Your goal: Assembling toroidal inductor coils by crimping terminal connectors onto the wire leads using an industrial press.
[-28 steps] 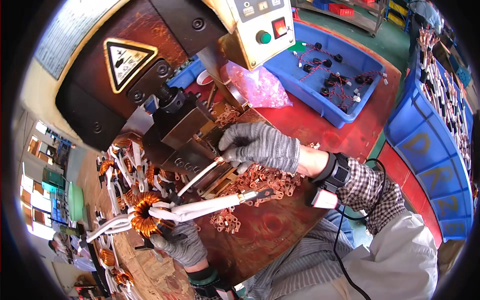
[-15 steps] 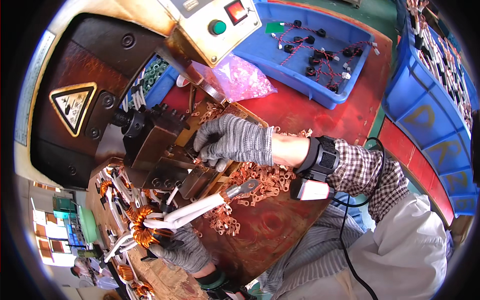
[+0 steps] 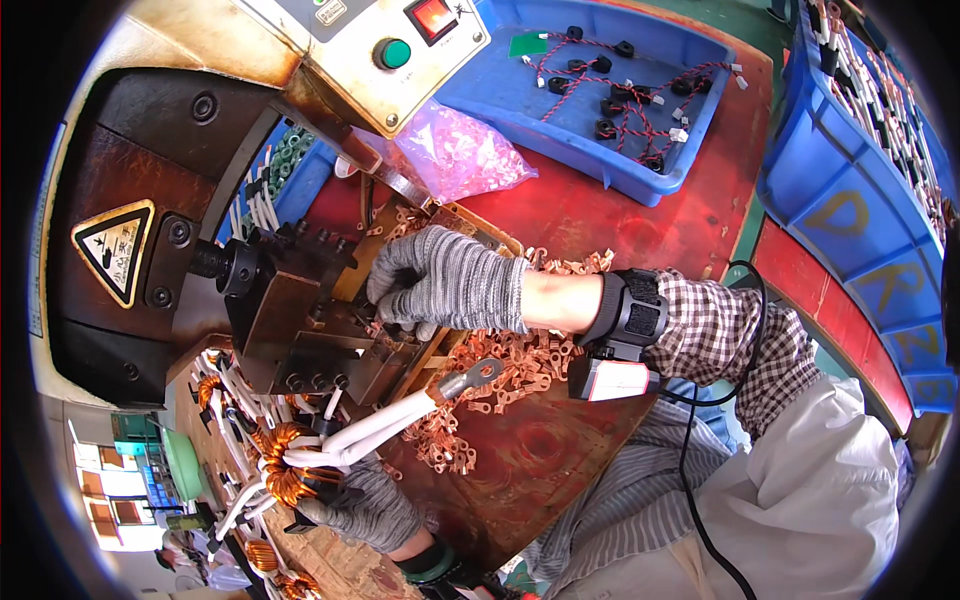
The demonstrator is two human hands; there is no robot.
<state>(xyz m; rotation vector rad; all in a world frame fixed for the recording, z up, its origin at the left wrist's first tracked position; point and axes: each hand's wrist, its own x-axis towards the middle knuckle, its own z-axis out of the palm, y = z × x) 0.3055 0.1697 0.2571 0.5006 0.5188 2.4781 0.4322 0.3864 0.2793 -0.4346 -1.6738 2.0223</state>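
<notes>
My left hand [image 3: 370, 508], in a grey knit glove, is closed around a copper-wound toroidal coil [image 3: 285, 465]. White-sleeved leads [image 3: 375, 425] run up from this coil to a crimped ring terminal [image 3: 470, 378], which points away from the machine. Above it, my right hand [image 3: 450, 283], gloved alike, has its fingers curled together at the dark metal die block [image 3: 325, 345] of the press. Something small and coppery shows at those fingertips, too hidden to name. Loose copper lugs [image 3: 520, 370] lie heaped beside and below the right hand.
The press's control box [image 3: 390, 55] overhangs the work. Behind are a pink plastic bag [image 3: 460, 160] of small parts and a blue tray [image 3: 590, 160] with black rings on twisted wires. A tall blue bin [image 3: 850, 220] of cables stands right. More coils [image 3: 262, 555] lie lower left.
The whole view has shifted slightly, with most things now a little further left. Both hands keep nearly the same places and grips; the coil stays in my left hand.
</notes>
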